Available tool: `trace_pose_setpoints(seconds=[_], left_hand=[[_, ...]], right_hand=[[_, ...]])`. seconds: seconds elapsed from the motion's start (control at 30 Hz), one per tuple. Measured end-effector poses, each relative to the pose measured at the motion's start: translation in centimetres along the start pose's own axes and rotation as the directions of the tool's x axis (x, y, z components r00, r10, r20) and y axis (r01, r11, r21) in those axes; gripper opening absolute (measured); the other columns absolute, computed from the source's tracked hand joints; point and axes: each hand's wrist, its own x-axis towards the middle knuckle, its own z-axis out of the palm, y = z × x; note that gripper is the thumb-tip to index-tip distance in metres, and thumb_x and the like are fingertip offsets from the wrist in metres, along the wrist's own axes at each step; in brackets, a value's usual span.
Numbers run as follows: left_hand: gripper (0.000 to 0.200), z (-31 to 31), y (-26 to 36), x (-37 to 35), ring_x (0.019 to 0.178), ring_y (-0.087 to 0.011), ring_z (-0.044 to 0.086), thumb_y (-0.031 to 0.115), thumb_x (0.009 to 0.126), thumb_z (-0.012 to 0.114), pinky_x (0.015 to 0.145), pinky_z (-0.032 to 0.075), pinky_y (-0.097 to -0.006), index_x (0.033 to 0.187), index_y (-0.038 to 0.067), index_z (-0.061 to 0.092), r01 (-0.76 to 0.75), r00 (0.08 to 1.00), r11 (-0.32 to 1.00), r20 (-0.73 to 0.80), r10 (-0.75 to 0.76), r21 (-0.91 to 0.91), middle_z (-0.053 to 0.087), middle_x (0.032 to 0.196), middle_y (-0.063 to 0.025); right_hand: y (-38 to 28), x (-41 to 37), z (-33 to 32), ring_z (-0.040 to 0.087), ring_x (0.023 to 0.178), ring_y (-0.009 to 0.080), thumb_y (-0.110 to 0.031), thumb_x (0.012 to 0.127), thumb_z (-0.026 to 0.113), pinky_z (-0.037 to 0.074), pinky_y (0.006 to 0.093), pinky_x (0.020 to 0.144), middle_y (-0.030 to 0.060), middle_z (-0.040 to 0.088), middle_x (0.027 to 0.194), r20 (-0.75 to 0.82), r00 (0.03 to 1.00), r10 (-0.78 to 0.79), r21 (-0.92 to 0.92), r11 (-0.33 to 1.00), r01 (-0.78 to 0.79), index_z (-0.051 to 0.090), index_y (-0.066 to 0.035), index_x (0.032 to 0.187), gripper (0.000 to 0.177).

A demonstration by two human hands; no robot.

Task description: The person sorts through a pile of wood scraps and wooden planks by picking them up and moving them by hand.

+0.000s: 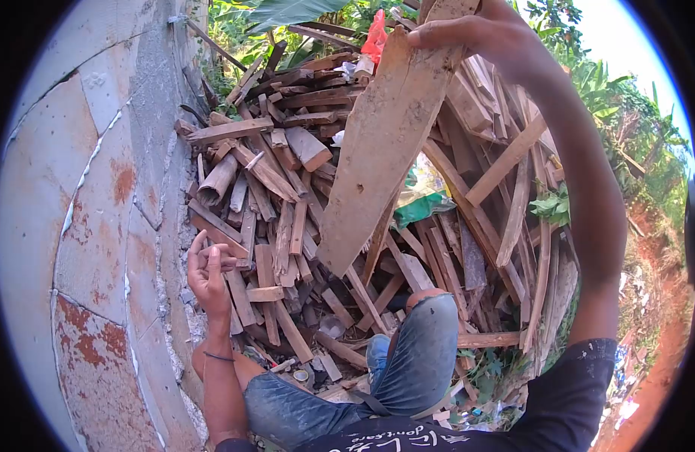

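My right hand (487, 38) grips the upper end of a wide, weathered wooden board (385, 135) at the top centre. The board hangs at a slant in front of the wood pile, its lower end pointing down and left. My left hand (209, 273) is raised at the left of the pile, beside the wall, with its fingers apart and nothing in it. Below and behind the board lie many short wood offcuts (261, 177), stacked loosely.
A stained wall (84, 226) rises along the left side. Longer planks (507, 160) lean at the right of the pile, near a green plastic bag (419, 209). Red plastic (374, 38) lies at the top. My bent knees are below, and a reddish dirt slope (656, 361) runs at the right.
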Motion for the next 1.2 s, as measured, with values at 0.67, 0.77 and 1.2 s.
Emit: trace_pose_setpoints(seconds=[0.67, 0.77, 1.2], left_hand=[[0.039, -2.5, -0.3, 0.5, 0.062, -0.0111, 0.056, 0.021, 0.099, 0.047, 0.054, 0.044, -0.0238, 0.133, 0.001, 0.048, -0.215, 0.884, 0.977, -0.427, 0.189, -0.012, 0.062, 0.088, -0.0083], [0.040, -1.8, -2.1, 1.0, 0.063, -0.0099, 0.056, 0.022, 0.099, 0.048, 0.058, 0.042, -0.0222, 0.134, 0.002, 0.048, -0.141, 0.914, 0.990, -0.383, 0.130, -0.001, 0.063, 0.087, -0.0059], [0.037, 2.7, -8.6, 2.0, 0.063, -0.0079, 0.057, 0.019, 0.099, 0.049, 0.060, 0.043, -0.0207, 0.132, 0.003, 0.050, 0.009, 0.995, 1.000, -0.102, -0.009, 0.004, 0.062, 0.084, -0.0030]], right_hand=[[0.5, -2.3, 0.4, 0.066, 0.087, 0.0184, -0.018, 0.071, 0.084, 0.054, 0.0306, 0.081, 0.0093, 0.067, 0.096, -0.008, 0.971, -0.238, -0.007, 0.971, 0.238, 0.058, -0.001, 0.117, 0.056], [-1.7, -5.0, -12.8, 0.068, 0.089, 0.0195, -0.018, 0.076, 0.082, 0.054, 0.0287, 0.081, 0.0107, 0.070, 0.097, -0.230, 0.898, -0.375, -0.579, 0.794, 0.184, 0.066, -0.001, 0.106, 0.038], [-5.8, -21.2, -25.8, 0.057, 0.111, 0.0311, -0.027, 0.085, 0.074, 0.049, 0.0467, 0.093, 0.0221, 0.056, 0.116, -0.248, 0.382, -0.890, -0.969, 0.224, -0.108, 0.048, 0.002, 0.124, 0.055]])
